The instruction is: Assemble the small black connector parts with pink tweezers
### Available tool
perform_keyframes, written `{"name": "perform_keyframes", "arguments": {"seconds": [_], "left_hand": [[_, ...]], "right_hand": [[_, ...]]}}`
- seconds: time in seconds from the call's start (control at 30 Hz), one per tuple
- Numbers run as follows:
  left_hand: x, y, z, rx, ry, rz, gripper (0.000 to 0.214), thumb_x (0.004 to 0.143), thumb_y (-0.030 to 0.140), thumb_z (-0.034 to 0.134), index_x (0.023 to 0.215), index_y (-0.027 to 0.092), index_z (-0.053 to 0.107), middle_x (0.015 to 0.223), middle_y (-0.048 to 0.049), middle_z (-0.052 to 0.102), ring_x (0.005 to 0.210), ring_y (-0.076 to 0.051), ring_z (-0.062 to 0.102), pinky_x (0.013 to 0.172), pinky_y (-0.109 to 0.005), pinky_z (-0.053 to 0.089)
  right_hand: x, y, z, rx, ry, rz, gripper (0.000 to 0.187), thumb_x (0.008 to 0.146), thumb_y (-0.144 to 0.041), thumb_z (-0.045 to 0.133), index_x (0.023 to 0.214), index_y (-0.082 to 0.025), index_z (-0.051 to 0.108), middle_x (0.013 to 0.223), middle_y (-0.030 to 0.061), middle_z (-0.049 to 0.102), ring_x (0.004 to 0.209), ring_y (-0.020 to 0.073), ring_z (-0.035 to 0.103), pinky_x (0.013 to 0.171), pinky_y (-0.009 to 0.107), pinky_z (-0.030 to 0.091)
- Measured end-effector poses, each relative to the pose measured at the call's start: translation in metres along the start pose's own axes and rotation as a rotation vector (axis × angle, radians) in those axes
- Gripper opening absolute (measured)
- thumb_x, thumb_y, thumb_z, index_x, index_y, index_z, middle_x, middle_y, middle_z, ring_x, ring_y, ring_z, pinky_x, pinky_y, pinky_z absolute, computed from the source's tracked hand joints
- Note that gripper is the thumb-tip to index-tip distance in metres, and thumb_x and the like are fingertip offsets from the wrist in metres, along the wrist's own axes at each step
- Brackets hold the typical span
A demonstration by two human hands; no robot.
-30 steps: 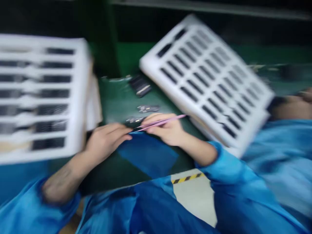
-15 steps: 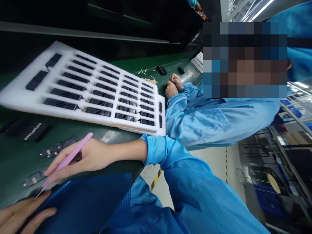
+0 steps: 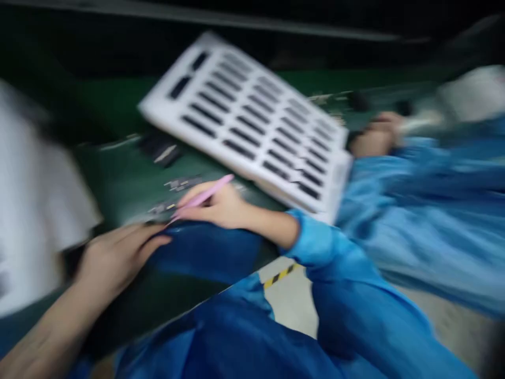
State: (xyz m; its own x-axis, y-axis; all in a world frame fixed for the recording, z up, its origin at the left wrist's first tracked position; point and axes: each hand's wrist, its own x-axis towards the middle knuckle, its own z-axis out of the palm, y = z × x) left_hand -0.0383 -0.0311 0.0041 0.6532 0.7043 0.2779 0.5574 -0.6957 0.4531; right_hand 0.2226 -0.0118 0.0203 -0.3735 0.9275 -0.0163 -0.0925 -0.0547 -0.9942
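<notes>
Pink tweezers point(image 3: 205, 196) are held in my right hand point(image 3: 224, 206), pinched between thumb and fingers, their tips pointing down-left. My left hand point(image 3: 118, 252) has its fingers and thumb closed at the left corner of a dark blue plastic sheet point(image 3: 213, 252). The tweezer tips come close to my left fingertips; blur hides whether they touch. Beyond my right hand lie small dark electronic parts point(image 3: 183, 183) on the green table. A black slotted stack point(image 3: 161, 150) is farther back.
A white foam tray point(image 3: 256, 166) with rows of black parts stands behind my right arm. White blurred trays point(image 3: 39, 210) are on the left. At right, a co-worker's hands point(image 3: 376, 134) and blue sleeve point(image 3: 414, 195) rest by the tray.
The view has swung left, so everything appears farther right and blurred. White trays on the left and more of my left forearm now show. Both hands keep their holds.
</notes>
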Motion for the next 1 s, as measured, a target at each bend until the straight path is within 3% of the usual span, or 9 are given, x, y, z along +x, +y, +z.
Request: {"name": "perform_keyframes", "arguments": {"seconds": [0.07,0.13,0.43,1.0], "left_hand": [[0.008,0.012,-0.004,0.074,-0.045,-0.012,0.029,0.099,0.046,0.059,0.106,0.021,0.073,0.090,-0.0006,0.077,0.074,-0.017,0.071,0.070,-0.028,0.054],[0.011,0.008,0.000,0.078,-0.033,-0.012,0.034,0.100,0.046,0.055,0.103,0.018,0.073,0.086,-0.0014,0.075,0.073,-0.015,0.071,0.069,-0.026,0.053],[0.007,0.009,0.005,0.107,0.036,0.035,0.034,0.101,0.044,0.054,0.098,0.016,0.071,0.079,0.0000,0.072,0.071,-0.012,0.069,0.067,-0.023,0.052],[0.009,0.008,0.006,0.096,0.049,0.036,0.027,0.099,0.041,0.060,0.097,0.016,0.070,0.078,0.0012,0.070,0.068,-0.011,0.068,0.063,-0.023,0.051]], "right_hand": [[-0.005,0.000,0.002,-0.091,0.056,0.036,0.018,0.077,-0.029,0.085,0.088,-0.017,0.076,0.083,0.0034,0.079,0.076,0.0169,0.075,0.070,0.026,0.061],[-0.003,0.006,0.002,-0.149,0.092,0.048,0.018,0.075,-0.029,0.086,0.085,-0.017,0.077,0.080,0.0045,0.079,0.072,0.0179,0.075,0.066,0.027,0.061],[-0.004,0.005,0.010,-0.315,0.040,-0.007,0.016,0.078,-0.031,0.084,0.083,-0.017,0.079,0.079,0.0061,0.080,0.067,0.0182,0.075,0.061,0.027,0.060],[-0.003,0.008,0.011,-0.301,0.046,0.020,0.014,0.079,-0.031,0.083,0.082,-0.018,0.078,0.080,0.0049,0.079,0.070,0.0175,0.075,0.063,0.027,0.060]]}}
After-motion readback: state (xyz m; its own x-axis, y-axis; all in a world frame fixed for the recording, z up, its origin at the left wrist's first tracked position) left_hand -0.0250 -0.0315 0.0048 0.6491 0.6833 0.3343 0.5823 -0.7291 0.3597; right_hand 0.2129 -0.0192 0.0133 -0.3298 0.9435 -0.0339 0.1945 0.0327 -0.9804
